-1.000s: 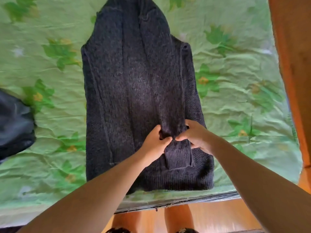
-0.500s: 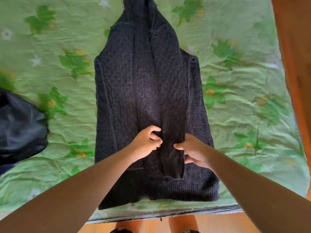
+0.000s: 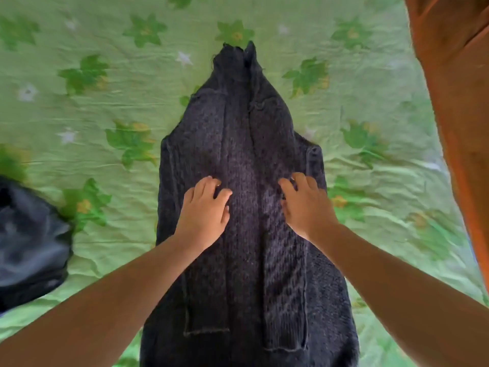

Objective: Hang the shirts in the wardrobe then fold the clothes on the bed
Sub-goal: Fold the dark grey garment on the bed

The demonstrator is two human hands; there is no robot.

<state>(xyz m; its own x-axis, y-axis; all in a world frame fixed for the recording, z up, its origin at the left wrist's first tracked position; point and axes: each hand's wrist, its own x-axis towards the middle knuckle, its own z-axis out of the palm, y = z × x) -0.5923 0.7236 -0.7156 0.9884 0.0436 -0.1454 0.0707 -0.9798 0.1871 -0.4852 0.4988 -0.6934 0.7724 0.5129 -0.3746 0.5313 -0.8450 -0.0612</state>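
A dark knitted sweater (image 3: 246,160) lies flat and lengthwise on the bed, neck end pointing away from me, both sleeves folded in along its front. My left hand (image 3: 205,210) rests on the left folded sleeve at mid-body, fingers spread and slightly bent. My right hand (image 3: 304,205) rests on the right folded sleeve at the same height, fingers also loosely spread. Neither hand grips the knit. The sweater's hem runs out of view at the bottom.
The bed wears a wrinkled light green sheet (image 3: 105,107) printed with green leaves. A dark, shiny garment (image 3: 29,242) lies bunched at the left edge. An orange wooden surface (image 3: 460,102) rises along the right side.
Both hands let go of the sleeve cuffs near the hem and slid up the sweater to mid-body, spreading apart. The view shifted forward over the bed.
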